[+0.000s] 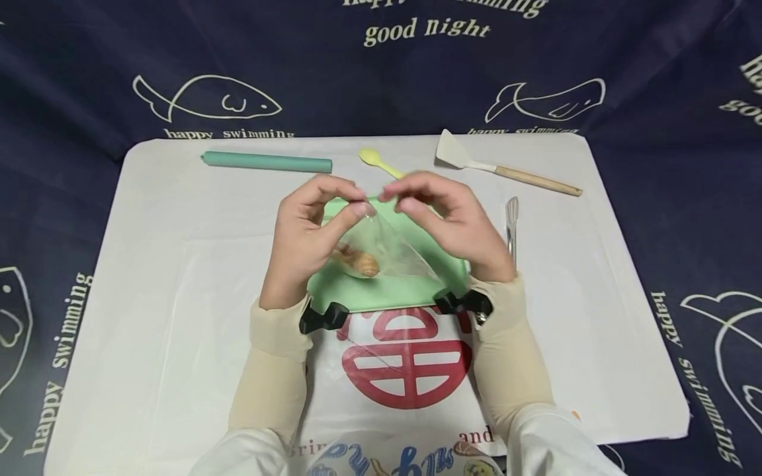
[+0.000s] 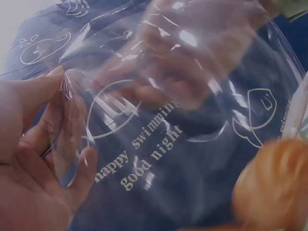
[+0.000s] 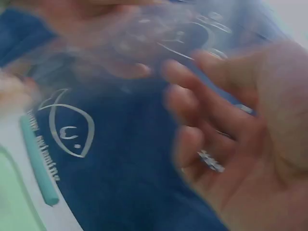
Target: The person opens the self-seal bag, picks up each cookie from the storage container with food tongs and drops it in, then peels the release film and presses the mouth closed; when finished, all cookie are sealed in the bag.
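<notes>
My left hand (image 1: 303, 228) pinches the top edge of a clear plastic bag (image 1: 401, 251) between thumb and fingertips. A golden-brown, ridged piece of pastry (image 1: 366, 263) lies low in the bag, near the left palm; the left wrist view shows the pastry (image 2: 274, 185) large at its lower right corner. Close by the bag's upper corner is my right hand (image 1: 452, 215), its fingers loosely bent. In the right wrist view the right hand (image 3: 231, 120) is blurred and nothing shows between its thumb and fingers. Beneath the bag sits a light green tray (image 1: 387, 296).
Behind the tray, on the white table (image 1: 178, 317), lie a teal stick (image 1: 268, 162), a yellow spoon (image 1: 381, 162) and a white spatula (image 1: 506, 168) with a wooden handle. Metal tongs (image 1: 512, 228), partly hidden, lie beside the right wrist. Red print marks the sheet in front.
</notes>
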`<control>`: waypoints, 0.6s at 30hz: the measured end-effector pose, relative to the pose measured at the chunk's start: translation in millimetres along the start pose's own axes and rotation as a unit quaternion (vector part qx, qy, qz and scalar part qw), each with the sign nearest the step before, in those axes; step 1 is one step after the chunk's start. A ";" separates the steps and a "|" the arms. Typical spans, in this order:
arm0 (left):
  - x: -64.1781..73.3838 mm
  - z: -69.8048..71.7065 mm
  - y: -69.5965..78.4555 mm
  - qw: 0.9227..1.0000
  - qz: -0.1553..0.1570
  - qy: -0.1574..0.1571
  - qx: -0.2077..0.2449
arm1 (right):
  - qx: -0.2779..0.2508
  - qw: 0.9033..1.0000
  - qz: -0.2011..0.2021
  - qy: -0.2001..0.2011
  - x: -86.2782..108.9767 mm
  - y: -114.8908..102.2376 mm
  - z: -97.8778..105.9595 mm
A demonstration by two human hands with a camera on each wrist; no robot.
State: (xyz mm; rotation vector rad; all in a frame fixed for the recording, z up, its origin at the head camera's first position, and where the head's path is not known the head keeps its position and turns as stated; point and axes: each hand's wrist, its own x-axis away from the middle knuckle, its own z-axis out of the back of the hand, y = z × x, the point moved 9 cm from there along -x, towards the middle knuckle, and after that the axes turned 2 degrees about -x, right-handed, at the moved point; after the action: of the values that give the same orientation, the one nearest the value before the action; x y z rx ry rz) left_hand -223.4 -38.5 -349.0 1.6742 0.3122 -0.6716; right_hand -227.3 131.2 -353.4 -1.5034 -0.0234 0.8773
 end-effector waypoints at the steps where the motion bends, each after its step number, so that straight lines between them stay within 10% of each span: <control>1: 0.5 1.6 -1.3 1.000 0.002 0.006 0.000 | 0.022 1.000 0.006 0.005 -8.2 -0.4 -3.9; 7: 0.9 0.5 -8.1 1.000 0.012 0.009 -0.001 | 0.063 0.995 0.051 -0.059 -30.1 -19.0 -18.7; 18: -2.9 -9.8 -5.4 0.999 0.022 -0.029 0.013 | 0.052 0.985 -0.001 -0.163 -36.2 -38.7 -26.0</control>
State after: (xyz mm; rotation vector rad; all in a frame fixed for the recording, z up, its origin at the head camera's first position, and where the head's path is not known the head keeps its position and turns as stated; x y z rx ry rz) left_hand -226.2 -27.4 -350.8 1.6784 0.2256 -0.6922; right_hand -220.5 97.3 -305.5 -1.2498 -0.2147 1.0990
